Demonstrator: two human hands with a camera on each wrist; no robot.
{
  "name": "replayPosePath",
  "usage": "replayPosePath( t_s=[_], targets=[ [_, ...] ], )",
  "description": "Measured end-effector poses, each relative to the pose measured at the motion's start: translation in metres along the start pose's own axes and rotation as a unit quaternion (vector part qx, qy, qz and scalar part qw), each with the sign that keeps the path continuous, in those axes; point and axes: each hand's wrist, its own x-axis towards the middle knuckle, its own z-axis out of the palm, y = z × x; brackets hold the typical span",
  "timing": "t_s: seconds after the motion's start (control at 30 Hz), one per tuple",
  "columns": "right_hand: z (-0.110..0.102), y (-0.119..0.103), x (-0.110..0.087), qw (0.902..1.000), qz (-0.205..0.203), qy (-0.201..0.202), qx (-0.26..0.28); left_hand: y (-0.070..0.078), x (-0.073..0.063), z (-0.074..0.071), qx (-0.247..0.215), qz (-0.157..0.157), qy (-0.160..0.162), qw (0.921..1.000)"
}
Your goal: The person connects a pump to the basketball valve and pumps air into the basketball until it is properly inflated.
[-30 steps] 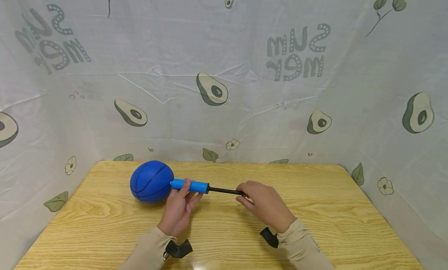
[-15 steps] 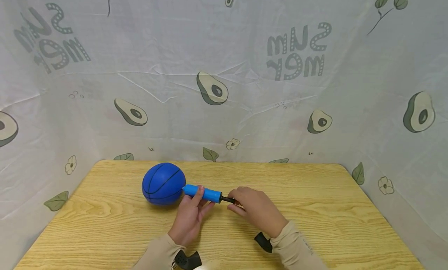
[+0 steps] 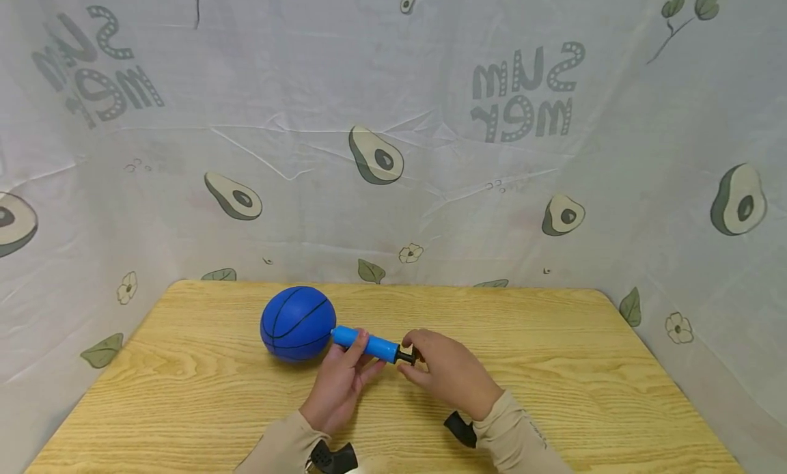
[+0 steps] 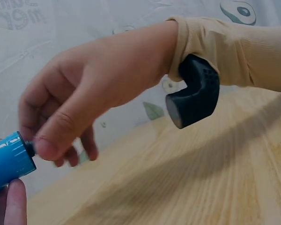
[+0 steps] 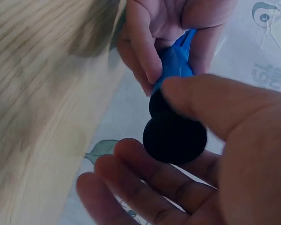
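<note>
A blue ball (image 3: 296,324) with black seam lines sits on the table, left of centre. My left hand (image 3: 337,385) holds the blue barrel of a hand pump (image 3: 382,349), thumb on top and fingers beneath. The pump's left tip meets the ball's right side; whether it goes into the ball cannot be seen. At the pump's other end, my right hand (image 3: 453,371) pinches the black handle, with a short stretch of rod showing. In the right wrist view, the round end of the black handle (image 5: 175,138) lies between thumb and fingers.
The wooden table (image 3: 553,365) runs up to a pale cloth backdrop (image 3: 430,85) printed with avocados and leaves. Black wrist devices (image 3: 460,429) hang below both sleeves.
The right hand has pushed the handle in, so the long rod now shows only a short piece. The ball, pump and left hand have shifted right.
</note>
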Motion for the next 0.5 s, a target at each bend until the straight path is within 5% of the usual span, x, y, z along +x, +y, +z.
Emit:
replayPosePath(
  t_s=[0.23, 0.37, 0.43, 0.5],
  targets=[
    [0.002, 0.000, 0.001, 0.9992, -0.001, 0.000, 0.039, -0.005, 0.000, 0.000, -0.007, -0.031, -0.042, 0.9986],
    [-0.001, 0.006, 0.001, 0.9986, 0.014, 0.015, 0.049, 0.000, 0.000, -0.003, 0.057, -0.044, -0.085, 0.9937],
    [-0.005, 0.009, 0.000, 0.9978, 0.028, 0.027, 0.053, 0.008, 0.000, -0.005, 0.129, -0.058, -0.129, 0.9815],
    [-0.008, 0.012, -0.001, 0.9970, 0.036, 0.038, 0.057, 0.021, -0.003, -0.008, 0.228, -0.060, -0.182, 0.9547]
  ],
)
